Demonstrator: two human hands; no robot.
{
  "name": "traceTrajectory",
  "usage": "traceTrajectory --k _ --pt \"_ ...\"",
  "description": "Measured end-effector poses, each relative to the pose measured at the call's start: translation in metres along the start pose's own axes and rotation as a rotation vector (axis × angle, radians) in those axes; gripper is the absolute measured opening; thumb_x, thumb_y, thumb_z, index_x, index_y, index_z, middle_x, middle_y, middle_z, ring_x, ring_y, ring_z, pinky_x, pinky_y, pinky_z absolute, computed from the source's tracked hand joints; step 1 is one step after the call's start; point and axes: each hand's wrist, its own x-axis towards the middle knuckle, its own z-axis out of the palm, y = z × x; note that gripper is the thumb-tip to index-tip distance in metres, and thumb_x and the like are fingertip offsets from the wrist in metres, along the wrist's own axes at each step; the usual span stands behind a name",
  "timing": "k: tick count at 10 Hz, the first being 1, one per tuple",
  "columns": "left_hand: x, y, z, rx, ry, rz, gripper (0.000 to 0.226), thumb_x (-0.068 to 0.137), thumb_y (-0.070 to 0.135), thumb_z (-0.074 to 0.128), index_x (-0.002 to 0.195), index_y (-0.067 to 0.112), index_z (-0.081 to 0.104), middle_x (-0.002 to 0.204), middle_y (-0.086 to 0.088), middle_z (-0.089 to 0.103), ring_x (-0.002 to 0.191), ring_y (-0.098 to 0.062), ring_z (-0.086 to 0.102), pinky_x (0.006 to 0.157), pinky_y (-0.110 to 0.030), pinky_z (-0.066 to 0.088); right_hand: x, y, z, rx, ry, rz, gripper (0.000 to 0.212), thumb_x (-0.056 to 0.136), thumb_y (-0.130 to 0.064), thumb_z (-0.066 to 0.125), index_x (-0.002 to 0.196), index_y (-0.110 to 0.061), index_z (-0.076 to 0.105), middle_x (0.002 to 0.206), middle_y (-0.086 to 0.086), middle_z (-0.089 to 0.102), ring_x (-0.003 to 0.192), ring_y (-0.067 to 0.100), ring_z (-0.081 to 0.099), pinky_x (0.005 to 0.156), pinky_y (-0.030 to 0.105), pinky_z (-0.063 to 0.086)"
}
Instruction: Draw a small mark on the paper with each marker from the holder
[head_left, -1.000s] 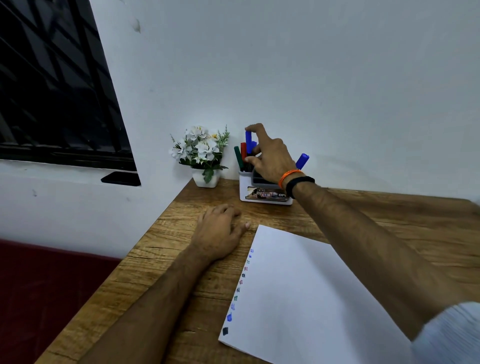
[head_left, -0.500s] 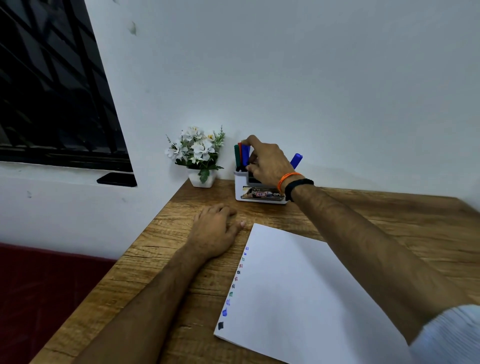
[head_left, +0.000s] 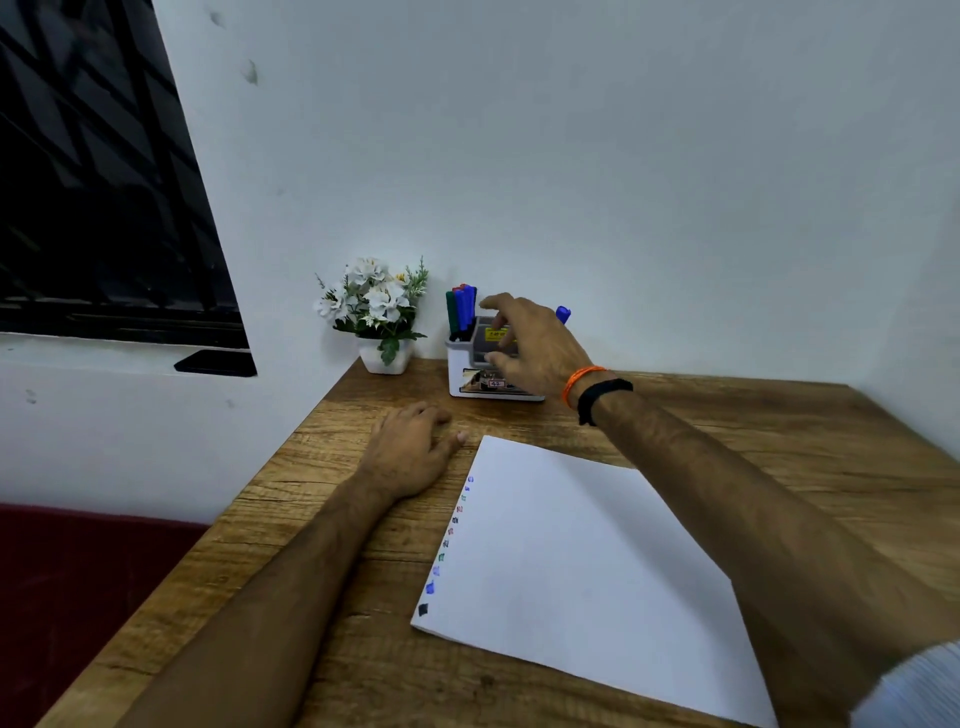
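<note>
At centre frame the right hand (head_left: 535, 348) is hovering in front of the holder (head_left: 470, 366), fingers loosely spread and holding nothing, while the left hand (head_left: 410, 452) is lying flat and relaxed on the table (head_left: 779, 426) just left of the paper (head_left: 571, 561). A column of small coloured marks (head_left: 451, 535) is running down the paper's left edge, and the markers (head_left: 461, 309) are standing capped in the holder. Judging by this, most marks are done, though I cannot tell whether any marker is waiting unused.
</note>
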Motion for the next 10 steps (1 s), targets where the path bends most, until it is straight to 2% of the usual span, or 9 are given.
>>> traceTrajectory --k 1,2,3,4,6,7,8,9,10 --pt "-0.006 0.004 -0.005 -0.080 0.026 0.005 0.040 0.096 0.046 0.048 0.122 0.019 0.061 0.121 -0.002 0.063 0.113 -0.021 0.054 0.100 -0.041 0.042 -0.027 -0.003 -0.010 -0.032 -0.021 0.008 0.053 0.087 -0.019 0.071 0.134 -0.016 0.047 0.129 0.008 0.057 0.113 0.024 0.058 0.095 0.030 0.049" --pt "-0.016 0.014 -0.013 -0.220 0.084 0.022 0.033 0.097 0.041 0.049 0.119 0.021 0.063 0.121 -0.001 0.065 0.111 -0.018 0.056 0.099 -0.040 0.044 -0.056 -0.004 -0.018 -0.061 -0.044 0.038 0.034 0.089 -0.022 0.068 0.120 -0.014 0.059 0.119 0.007 0.064 0.106 0.023 0.060 0.087 0.028 0.046" --pt "-0.026 0.033 -0.020 -0.281 0.115 0.149 0.031 0.097 0.041 0.051 0.116 0.021 0.066 0.122 0.003 0.065 0.114 -0.014 0.054 0.100 -0.037 0.042 -0.087 -0.002 -0.023 -0.144 -0.086 0.052 0.021 0.090 -0.030 0.065 0.107 -0.017 0.066 0.106 0.003 0.069 0.096 0.023 0.063 0.080 0.031 0.050" --pt "-0.038 0.051 -0.025 -0.283 0.051 0.264 0.030 0.094 0.039 0.058 0.115 0.020 0.069 0.122 0.005 0.066 0.112 -0.008 0.056 0.101 -0.035 0.045 -0.113 0.004 -0.025 -0.221 -0.130 0.047 0.025 0.093 -0.039 0.059 0.099 -0.018 0.070 0.098 0.004 0.072 0.091 0.024 0.064 0.075 0.034 0.050" --pt "-0.054 0.055 -0.017 0.009 -0.071 0.303 0.044 0.092 0.049 0.056 0.126 0.022 0.063 0.138 0.004 0.057 0.127 -0.015 0.050 0.104 -0.029 0.036 -0.148 0.015 -0.016 -0.369 -0.326 0.077 0.048 0.096 -0.056 0.043 0.107 -0.016 0.068 0.099 0.008 0.071 0.091 0.028 0.063 0.077 0.036 0.050" --pt "-0.056 0.058 -0.011 0.040 -0.069 0.245 0.048 0.092 0.053 0.053 0.128 0.023 0.061 0.137 0.004 0.058 0.125 -0.016 0.051 0.105 -0.034 0.040 -0.149 0.020 -0.015 -0.341 -0.378 0.103 0.045 0.097 -0.052 0.044 0.115 -0.015 0.063 0.112 0.009 0.069 0.104 0.031 0.060 0.089 0.042 0.048" --pt "-0.051 0.058 -0.007 0.058 -0.040 0.211 0.050 0.091 0.057 0.051 0.126 0.022 0.062 0.131 0.004 0.062 0.120 -0.016 0.054 0.103 -0.038 0.043 -0.145 0.025 -0.016 -0.256 -0.402 0.124 0.047 0.098 -0.048 0.046 0.131 -0.016 0.055 0.129 0.009 0.063 0.119 0.030 0.055 0.100 0.042 0.042" --pt "-0.048 0.056 -0.005 0.065 -0.045 0.208 0.050 0.092 0.055 0.051 0.127 0.021 0.061 0.131 0.003 0.061 0.119 -0.016 0.054 0.102 -0.036 0.042 -0.142 0.026 -0.018 -0.233 -0.407 0.144 0.053 0.097 -0.050 0.050 0.137 -0.016 0.051 0.138 0.009 0.057 0.125 0.029 0.051 0.103 0.038 0.040" --pt "-0.037 0.061 -0.011 0.048 -0.036 0.215 0.048 0.094 0.053 0.049 0.127 0.020 0.061 0.129 0.003 0.062 0.114 -0.015 0.055 0.093 -0.031 0.042 -0.128 0.030 -0.025 -0.183 -0.263 0.111 0.054 0.093 -0.050 0.057 0.134 -0.016 0.054 0.133 0.008 0.061 0.121 0.030 0.055 0.093 0.034 0.042"
